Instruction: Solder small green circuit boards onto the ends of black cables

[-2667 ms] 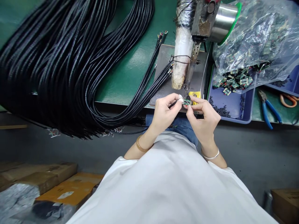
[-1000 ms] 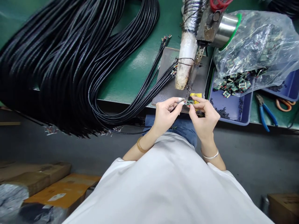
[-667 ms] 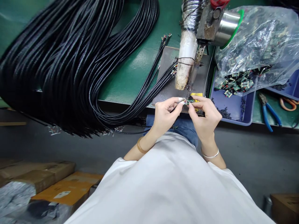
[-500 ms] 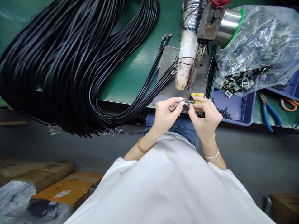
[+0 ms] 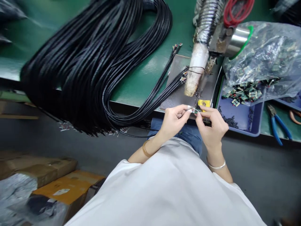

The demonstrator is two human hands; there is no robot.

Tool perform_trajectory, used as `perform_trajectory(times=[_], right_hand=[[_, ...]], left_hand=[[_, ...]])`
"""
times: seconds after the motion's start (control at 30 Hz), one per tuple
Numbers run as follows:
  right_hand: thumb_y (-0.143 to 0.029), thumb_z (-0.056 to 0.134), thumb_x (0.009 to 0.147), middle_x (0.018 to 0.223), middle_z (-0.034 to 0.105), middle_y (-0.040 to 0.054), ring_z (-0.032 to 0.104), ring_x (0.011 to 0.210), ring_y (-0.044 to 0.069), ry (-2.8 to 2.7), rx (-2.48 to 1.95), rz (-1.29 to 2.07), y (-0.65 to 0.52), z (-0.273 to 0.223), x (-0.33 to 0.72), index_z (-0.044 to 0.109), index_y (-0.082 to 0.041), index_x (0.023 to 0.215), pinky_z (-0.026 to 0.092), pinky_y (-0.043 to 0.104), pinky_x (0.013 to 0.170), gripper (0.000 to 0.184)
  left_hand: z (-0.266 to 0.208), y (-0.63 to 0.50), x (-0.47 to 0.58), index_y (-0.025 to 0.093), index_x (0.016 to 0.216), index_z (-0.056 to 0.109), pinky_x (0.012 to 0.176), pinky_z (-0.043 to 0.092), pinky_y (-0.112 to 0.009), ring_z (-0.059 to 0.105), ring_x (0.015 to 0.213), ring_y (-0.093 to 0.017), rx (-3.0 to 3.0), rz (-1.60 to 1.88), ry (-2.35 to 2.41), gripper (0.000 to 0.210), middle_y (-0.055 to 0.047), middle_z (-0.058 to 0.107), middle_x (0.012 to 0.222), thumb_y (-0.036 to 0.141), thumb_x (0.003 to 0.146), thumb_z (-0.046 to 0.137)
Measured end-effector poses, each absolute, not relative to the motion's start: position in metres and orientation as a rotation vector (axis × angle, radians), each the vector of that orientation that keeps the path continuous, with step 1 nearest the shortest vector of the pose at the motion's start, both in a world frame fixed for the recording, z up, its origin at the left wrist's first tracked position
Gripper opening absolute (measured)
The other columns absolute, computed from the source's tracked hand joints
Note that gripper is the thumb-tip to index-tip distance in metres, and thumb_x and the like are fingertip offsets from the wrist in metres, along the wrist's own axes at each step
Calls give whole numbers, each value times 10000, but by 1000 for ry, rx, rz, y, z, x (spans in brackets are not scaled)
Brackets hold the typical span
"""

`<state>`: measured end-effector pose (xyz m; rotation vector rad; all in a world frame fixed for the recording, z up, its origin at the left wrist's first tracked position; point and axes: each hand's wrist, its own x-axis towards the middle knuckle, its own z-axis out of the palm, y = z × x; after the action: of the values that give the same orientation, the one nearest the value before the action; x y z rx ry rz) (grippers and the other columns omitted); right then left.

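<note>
My left hand (image 5: 175, 121) pinches the thin coloured wire ends at the left side of a small green circuit board (image 5: 195, 110). From the right, my right hand (image 5: 213, 124) grips the board's other end between thumb and fingertips. Most of the board is hidden by the fingers. Just above it, a soldering iron (image 5: 206, 73) in a fixed stand points down, its tip close to the board; contact cannot be made out. Behind my right fingers sits a yellow block (image 5: 204, 103) on a grey-brown plate (image 5: 175, 84).
Black cables (image 5: 82, 69) lie in a big bundle at left, ends hanging over the edge. A white-wrapped duct (image 5: 196, 69) and a solder spool (image 5: 238, 42) stand above. At right are a purple tray (image 5: 255, 125), a bag of circuit boards (image 5: 270, 56) and blue-handled pliers (image 5: 279, 127).
The view has shifted, so the bench and hands appear further right and lower. Both hands keep their pinch on the board and wires below the iron.
</note>
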<state>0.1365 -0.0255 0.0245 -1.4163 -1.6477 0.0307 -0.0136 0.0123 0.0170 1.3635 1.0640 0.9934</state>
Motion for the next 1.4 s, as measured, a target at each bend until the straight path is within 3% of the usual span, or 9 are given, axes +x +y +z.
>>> perform_trajectory(times=[0.17, 0.3, 0.47, 0.67, 0.83, 1.0, 1.1, 1.27, 1.4], right_hand=[[-124, 729, 818, 962, 773, 32, 754, 873, 165, -1553, -1421, 64, -29, 19, 140, 665, -216, 914, 612, 259, 740, 147], [-191, 695, 866, 995, 761, 38, 749, 841, 156, -1409, -1445, 146, -32, 17, 138, 628, -211, 962, 616, 259, 703, 119], [-243, 648, 909, 936, 702, 35, 711, 861, 153, -1322, -1436, 292, -35, 17, 131, 568, -211, 890, 585, 266, 686, 88], [-236, 619, 923, 947, 661, 25, 713, 879, 162, -1252, -1284, 481, -39, 9, 132, 544, -220, 907, 603, 292, 702, 79], [-235, 619, 926, 954, 667, 16, 702, 844, 132, -1285, -1240, 536, -39, 9, 138, 549, -218, 910, 600, 258, 691, 74], [-276, 584, 954, 963, 698, 2, 662, 594, 79, -1240, -1338, 395, -46, 17, 146, 510, -229, 951, 533, 203, 507, 88], [-272, 614, 939, 741, 653, -50, 591, 482, 67, -1229, -1408, 241, -53, 23, 149, 564, -232, 956, 417, 182, 418, 67], [-313, 618, 937, 583, 482, -86, 381, 434, 53, -1548, -1596, 291, -52, 32, 149, 683, -230, 1111, 348, 205, 452, 203], [-336, 614, 942, 603, 533, -70, 416, 472, 47, -1589, -1577, 448, -46, 32, 144, 696, -195, 949, 376, 189, 494, 164]], left_hand=[[14, 8, -13, 122, 983, 708, 535, 381, -190, 482, 547, -67, 1389, 972, 1057, 253, 18, 574, 619, 353, 909, 635], [15, 3, -16, 133, 875, 658, 558, 386, -184, 493, 579, -60, 1357, 1001, 1090, 214, 15, 600, 675, 344, 861, 693], [19, -2, -23, 133, 795, 626, 586, 416, -181, 520, 561, -55, 1310, 1005, 975, 227, 16, 599, 619, 325, 916, 629], [19, 4, -34, 139, 823, 612, 362, 211, -173, 317, 354, -10, 974, 754, 724, 307, 21, 617, 557, 429, 865, 701], [18, 1, -37, 135, 808, 621, 342, 149, -173, 283, 335, -3, 900, 706, 699, 331, 16, 616, 531, 443, 833, 739], [18, -3, -33, 128, 846, 652, 369, 223, -171, 323, 363, -6, 939, 789, 743, 303, 25, 615, 534, 414, 829, 750], [18, -5, -31, 123, 851, 652, 404, 289, -159, 372, 394, -6, 976, 852, 768, 267, 25, 628, 561, 372, 835, 749], [21, -7, -30, 122, 858, 649, 436, 343, -140, 471, 459, -19, 1000, 850, 805, 236, 14, 641, 616, 341, 844, 737], [21, -6, -30, 137, 981, 653, 500, 426, -132, 598, 577, -55, 1011, 911, 862, 260, -16, 694, 731, 318, 825, 754]])
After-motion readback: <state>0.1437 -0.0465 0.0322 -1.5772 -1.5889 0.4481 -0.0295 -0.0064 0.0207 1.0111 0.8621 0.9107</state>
